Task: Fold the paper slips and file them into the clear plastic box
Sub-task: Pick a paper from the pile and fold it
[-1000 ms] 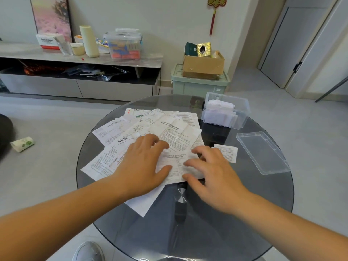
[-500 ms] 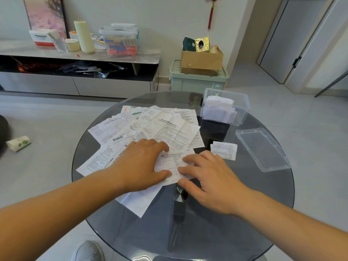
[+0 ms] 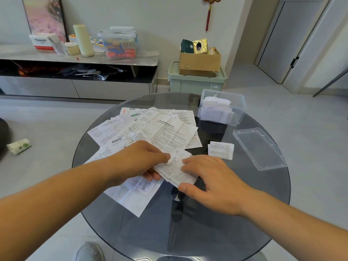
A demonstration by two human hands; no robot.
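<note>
Left of centre, your loose slips [image 3: 150,129] lie fanned over the bench [image 3: 207,232]. Your left grip [image 3: 139,159] curls its fingers over the near slip [image 3: 173,171], thumb beneath, pinching its left edge. Your right grip [image 3: 209,178] lies on that same slip, fingers straight and spread, thumb at its lower corner, clasping nothing. Just right, one folded slip [image 3: 221,150] lies alone. Above it the box [image 3: 239,112] stands with slips inside; its lid [image 3: 259,147] lies farthest right.

One slip [image 3: 175,171] in the pinch of the left hand [image 3: 143,159], under the flat right hand [image 3: 212,179], atop spread papers [image 3: 150,129].
</note>
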